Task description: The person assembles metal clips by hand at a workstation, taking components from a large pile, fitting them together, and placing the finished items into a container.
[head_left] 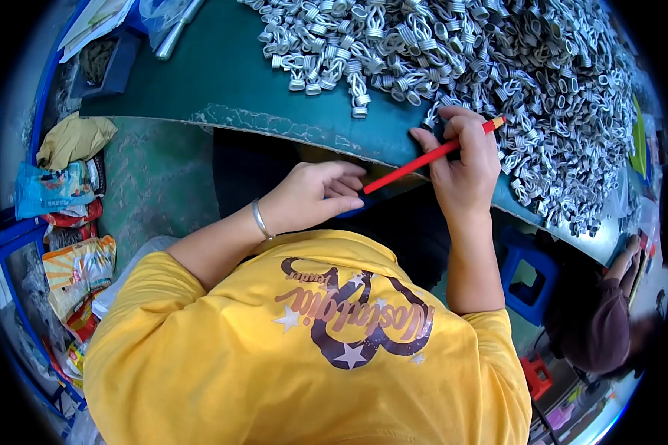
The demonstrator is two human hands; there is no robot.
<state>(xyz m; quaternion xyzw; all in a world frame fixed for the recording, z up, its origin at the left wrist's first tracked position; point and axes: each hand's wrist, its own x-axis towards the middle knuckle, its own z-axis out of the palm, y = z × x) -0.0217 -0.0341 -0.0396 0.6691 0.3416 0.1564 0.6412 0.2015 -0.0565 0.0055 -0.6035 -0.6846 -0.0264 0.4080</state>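
A long red stick (430, 157) with a yellow-orange end slants through my right hand (464, 159), whose fingers are curled around it. The thumb and forefinger of that hand point at a small ribbed grey-and-white looped piece (432, 115) at the table's front edge; whether they touch it I cannot tell. My left hand (315, 194), with a silver bangle (260, 219) at the wrist, is off the table edge, close to the stick's lower end. Its thumb and fingers are apart and nothing shows between them.
A large heap of the looped pieces (453, 52) covers the right of the green table (193, 74). A blue bin (111, 74) stands far left. Bags (59, 185) line the left side. At right are a blue stool (531, 274) and another person in a dark sleeve (597, 326).
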